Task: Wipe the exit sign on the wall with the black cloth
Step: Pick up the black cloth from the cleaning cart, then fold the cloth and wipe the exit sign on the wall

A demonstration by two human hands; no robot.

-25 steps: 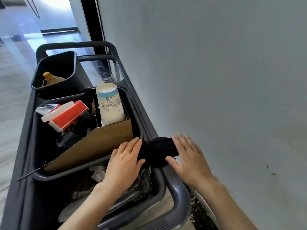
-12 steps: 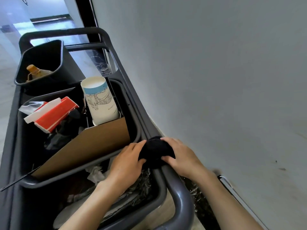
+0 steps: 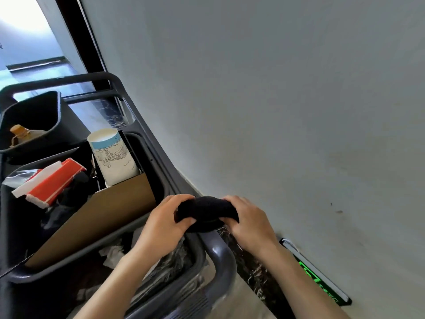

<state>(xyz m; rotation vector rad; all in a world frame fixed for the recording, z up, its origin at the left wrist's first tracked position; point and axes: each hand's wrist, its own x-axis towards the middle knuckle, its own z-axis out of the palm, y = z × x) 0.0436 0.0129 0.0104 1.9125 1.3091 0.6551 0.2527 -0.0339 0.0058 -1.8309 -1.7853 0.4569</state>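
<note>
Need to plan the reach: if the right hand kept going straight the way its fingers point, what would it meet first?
The right hand points up-left, already gripping the black cloth. Beyond it probably comes the left hand, though depth is unclear.

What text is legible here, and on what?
None can be quoted.
Paper cup: small print beside its blue line drawing, too small to read.
Exit sign: glowing green marks, seen edge-on, unreadable.
Red box: no lettering visible.

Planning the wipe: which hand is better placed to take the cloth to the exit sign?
Probably right. Both hands grip the black cloth, but the right hand is nearer the wall, with the exit sign low behind its forearm.
</note>
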